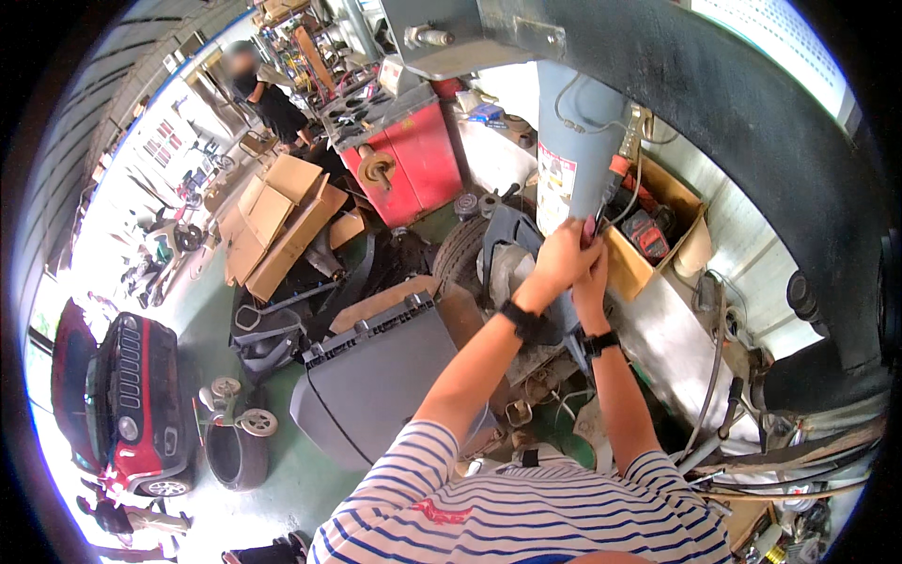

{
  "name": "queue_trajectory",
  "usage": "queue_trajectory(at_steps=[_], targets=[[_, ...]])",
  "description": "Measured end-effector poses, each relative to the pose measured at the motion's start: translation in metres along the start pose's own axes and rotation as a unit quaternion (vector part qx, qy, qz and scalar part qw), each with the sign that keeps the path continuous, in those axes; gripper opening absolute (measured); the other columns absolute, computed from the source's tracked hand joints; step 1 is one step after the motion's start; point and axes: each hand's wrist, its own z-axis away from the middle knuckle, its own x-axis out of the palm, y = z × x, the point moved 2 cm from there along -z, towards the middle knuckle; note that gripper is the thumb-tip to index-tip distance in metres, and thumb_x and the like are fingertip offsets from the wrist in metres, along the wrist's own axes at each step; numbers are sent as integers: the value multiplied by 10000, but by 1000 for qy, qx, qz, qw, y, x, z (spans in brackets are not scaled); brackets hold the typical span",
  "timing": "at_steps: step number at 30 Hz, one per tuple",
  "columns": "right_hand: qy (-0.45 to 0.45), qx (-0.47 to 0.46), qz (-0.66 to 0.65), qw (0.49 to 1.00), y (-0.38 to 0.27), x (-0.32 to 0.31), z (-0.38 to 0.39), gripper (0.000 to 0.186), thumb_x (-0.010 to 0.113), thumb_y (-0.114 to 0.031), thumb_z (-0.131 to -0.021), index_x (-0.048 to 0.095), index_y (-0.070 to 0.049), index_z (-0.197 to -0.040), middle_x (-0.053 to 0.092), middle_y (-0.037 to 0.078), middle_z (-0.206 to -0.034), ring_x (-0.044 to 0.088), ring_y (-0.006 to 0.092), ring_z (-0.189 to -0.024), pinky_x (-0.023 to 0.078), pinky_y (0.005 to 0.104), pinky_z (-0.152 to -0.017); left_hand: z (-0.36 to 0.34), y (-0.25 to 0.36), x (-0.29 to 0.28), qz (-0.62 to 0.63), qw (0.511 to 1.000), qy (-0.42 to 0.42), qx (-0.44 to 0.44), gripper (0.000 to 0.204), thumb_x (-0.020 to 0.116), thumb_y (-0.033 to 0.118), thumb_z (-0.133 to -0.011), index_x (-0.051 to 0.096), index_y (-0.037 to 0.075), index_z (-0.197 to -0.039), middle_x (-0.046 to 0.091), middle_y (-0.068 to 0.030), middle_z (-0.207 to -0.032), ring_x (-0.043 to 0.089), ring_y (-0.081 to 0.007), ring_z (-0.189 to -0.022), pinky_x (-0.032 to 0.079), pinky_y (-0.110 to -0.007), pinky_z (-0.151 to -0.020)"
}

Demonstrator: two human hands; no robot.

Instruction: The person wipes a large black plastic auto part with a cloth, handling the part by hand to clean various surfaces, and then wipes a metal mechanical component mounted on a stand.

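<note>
My left hand (564,254) and my right hand (590,273) are closed together round a tool's dark pink handle (589,228), just right of a tall grey-blue cylinder (573,113). The tool's dark upper part reaches up toward an orange-and-brass fitting (620,162) with a thin hose; whether it touches the fitting I cannot tell. Behind my hands, at the right, a cardboard box (636,274) holds a red-and-black device (646,235). My fingers partly hide the handle.
A black curved beam (714,103) arches overhead. Around the floor lie a grey case (376,376), flattened cardboard (268,221), tires (235,461) and car parts. A red cabinet (404,160) stands behind. A co-worker (263,99) stands upper left; a small red car (127,395) is at left.
</note>
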Motion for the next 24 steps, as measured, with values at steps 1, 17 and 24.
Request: queue_trajectory(at_steps=[1,17,24], targets=[[-2,8,-26,1000,3,-2,10,374,628,-245,-900,469,-44,-1172,564,50,-1053,559,111,-877,478,246,-707,9,-5,5,2,1000,5,3,352,632,322,-811,566,-20,-860,593,-224,-891,593,-425,-815,485,-472,-727],[-85,89,211,970,86,-100,184,301,543,-339,-965,497,-51,-1038,597,101,-853,555,147,-784,447,313,-707,153,-91,92,32,978,-152,-141,426,712,418,-754,513,48,-826,603,-152,-757,601,-350,-712,480,-423,-640],[-18,289,13,957,89,-85,275,200,487,-248,-999,489,-59,-1064,502,17,-732,464,87,-653,389,262,-574,237,-109,83,49,965,-190,-175,398,666,410,-807,477,60,-805,539,-140,-754,545,-329,-690,448,-430,-635]])
